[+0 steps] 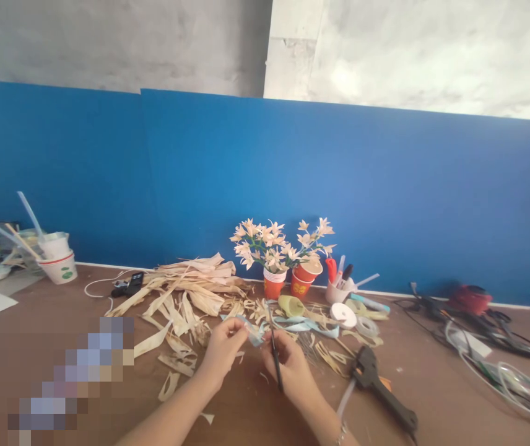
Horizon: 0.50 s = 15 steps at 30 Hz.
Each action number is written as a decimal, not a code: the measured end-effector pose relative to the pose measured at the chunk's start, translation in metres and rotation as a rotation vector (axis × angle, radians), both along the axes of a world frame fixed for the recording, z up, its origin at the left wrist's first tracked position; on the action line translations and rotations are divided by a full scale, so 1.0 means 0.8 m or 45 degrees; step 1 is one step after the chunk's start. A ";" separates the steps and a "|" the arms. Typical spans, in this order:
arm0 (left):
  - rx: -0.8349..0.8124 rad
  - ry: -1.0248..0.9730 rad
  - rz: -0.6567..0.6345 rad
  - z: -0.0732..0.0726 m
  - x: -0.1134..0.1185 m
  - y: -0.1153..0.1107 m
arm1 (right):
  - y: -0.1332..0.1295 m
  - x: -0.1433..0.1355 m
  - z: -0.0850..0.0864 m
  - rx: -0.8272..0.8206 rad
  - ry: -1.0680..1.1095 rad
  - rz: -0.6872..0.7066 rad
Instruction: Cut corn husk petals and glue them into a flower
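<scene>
My left hand (pixel 225 348) is closed, thumb and fingers pinching a small pale blue piece (pixel 256 336) that looks thin and translucent. Facing it, my right hand (pixel 290 364) is closed around a slim dark tool (pixel 275 359) with a narrow pointed end; whether it is scissors or tweezers I cannot tell. The fingers of both hands are close together over the table. Just beyond them lie light blue strips (pixel 314 326), a yellow-green cup-shaped roll (pixel 291 305) and dried husk scraps (pixel 195 319).
Pale flowers stand in red paper cups (pixel 273 289) near the blue partition (pixel 339 167). A hot glue gun (pixel 379 384) lies right of my right hand, beside white tape (pixel 343 316). Cables (pixel 520 387) cover the far right. Husks (pixel 204 279) pile up left; a white cup (pixel 59 269) stands farther left.
</scene>
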<state>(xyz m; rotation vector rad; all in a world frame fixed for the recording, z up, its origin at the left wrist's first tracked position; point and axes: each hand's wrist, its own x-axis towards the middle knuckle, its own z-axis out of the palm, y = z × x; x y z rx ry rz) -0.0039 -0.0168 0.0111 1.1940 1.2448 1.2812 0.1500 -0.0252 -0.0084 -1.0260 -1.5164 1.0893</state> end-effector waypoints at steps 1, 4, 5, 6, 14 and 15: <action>0.043 0.010 0.075 0.000 -0.002 0.002 | -0.002 0.000 0.002 -0.044 0.014 0.048; 0.143 0.035 0.266 0.000 -0.008 0.006 | -0.008 0.000 0.009 -0.222 0.006 0.254; 0.150 0.019 0.305 -0.001 -0.009 0.008 | -0.011 0.000 0.011 -0.285 -0.017 0.326; 0.146 -0.012 0.334 -0.001 -0.010 0.009 | -0.013 -0.001 0.012 -0.342 -0.049 0.384; 0.075 -0.345 0.407 0.001 -0.004 0.008 | -0.011 -0.013 -0.002 -0.519 -0.197 0.273; 0.064 -0.345 0.387 0.002 -0.002 0.007 | -0.010 -0.014 -0.004 -0.501 -0.184 0.257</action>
